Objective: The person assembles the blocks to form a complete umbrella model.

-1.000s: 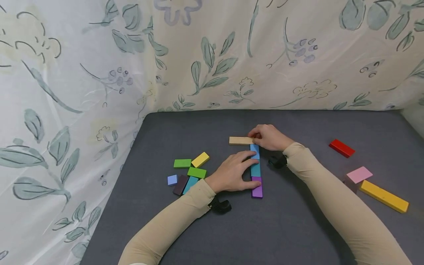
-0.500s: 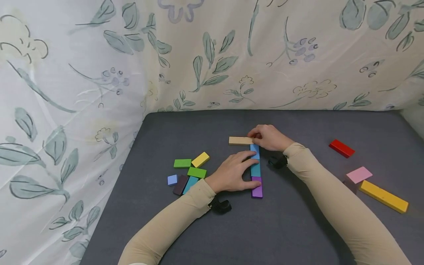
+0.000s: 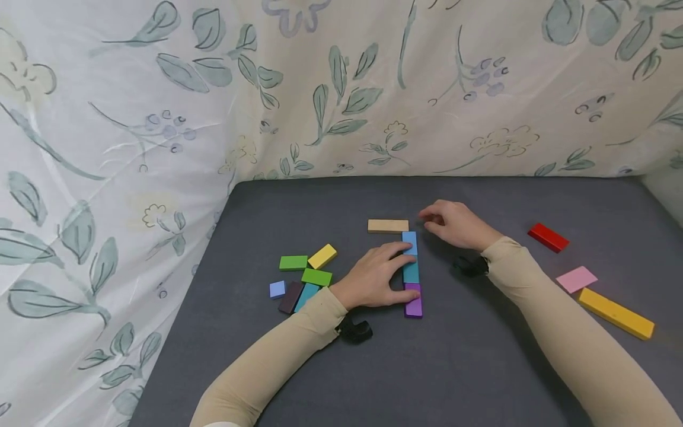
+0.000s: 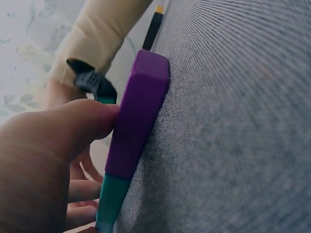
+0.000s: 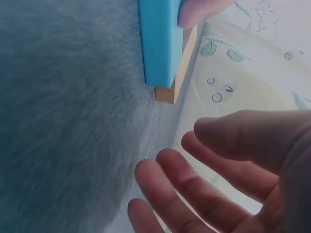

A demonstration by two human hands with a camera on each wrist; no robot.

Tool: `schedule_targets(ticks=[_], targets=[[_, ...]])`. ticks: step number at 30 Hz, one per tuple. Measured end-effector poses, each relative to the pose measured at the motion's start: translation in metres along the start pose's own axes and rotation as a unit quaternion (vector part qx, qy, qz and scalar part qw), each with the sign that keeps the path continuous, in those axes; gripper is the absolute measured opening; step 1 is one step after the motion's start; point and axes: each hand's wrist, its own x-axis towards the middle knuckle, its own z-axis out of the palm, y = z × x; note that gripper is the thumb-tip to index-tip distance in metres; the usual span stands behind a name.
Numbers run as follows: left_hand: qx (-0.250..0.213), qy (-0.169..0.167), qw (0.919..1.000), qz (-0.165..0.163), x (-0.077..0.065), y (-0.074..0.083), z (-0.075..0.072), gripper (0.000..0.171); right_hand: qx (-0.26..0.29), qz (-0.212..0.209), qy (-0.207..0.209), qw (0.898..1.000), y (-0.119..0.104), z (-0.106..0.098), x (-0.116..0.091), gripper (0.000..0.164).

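Observation:
A column of blocks lies on the table: a light blue block (image 3: 409, 238) at the far end, a teal block (image 3: 411, 273) in the middle, a purple block (image 3: 413, 308) nearest. My left hand (image 3: 373, 279) rests over it, fingers spread, thumb touching the purple block (image 4: 136, 116), other fingertips on the blue and teal ones. Past the far end, a natural wood block (image 3: 388, 226) lies crosswise, pointing left. To the right of that corner hovers my right hand (image 3: 453, 224), holding nothing; in the right wrist view its fingers are loosely bent, apart from the blue block (image 5: 158, 43).
Left of my left hand lie green blocks (image 3: 293, 263), a small yellow block (image 3: 322, 257), a small blue block (image 3: 277, 289), a dark block (image 3: 290, 298) and a teal one (image 3: 306, 296). At right are red (image 3: 548, 237), pink (image 3: 577, 279) and long yellow (image 3: 616, 314) blocks.
My right hand has let go of the wood block's right end and moved away to the right. The left hand and the blocks have hardly moved.

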Motion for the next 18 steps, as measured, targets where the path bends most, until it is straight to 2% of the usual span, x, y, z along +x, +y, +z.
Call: schedule_targets(ticks=[9, 18], targets=[[0.000, -0.008, 0.9999, -0.008, 0.000, 0.000, -0.004, 0.072, -0.040, 0.023, -0.004, 0.999, 0.000, -0.020, -0.039, 0.036], [-0.011, -0.018, 0.9997, -0.010, 0.002, 0.001, -0.011, 0.073, -0.054, 0.042, -0.008, 0.998, 0.007, -0.052, -0.082, 0.042]])
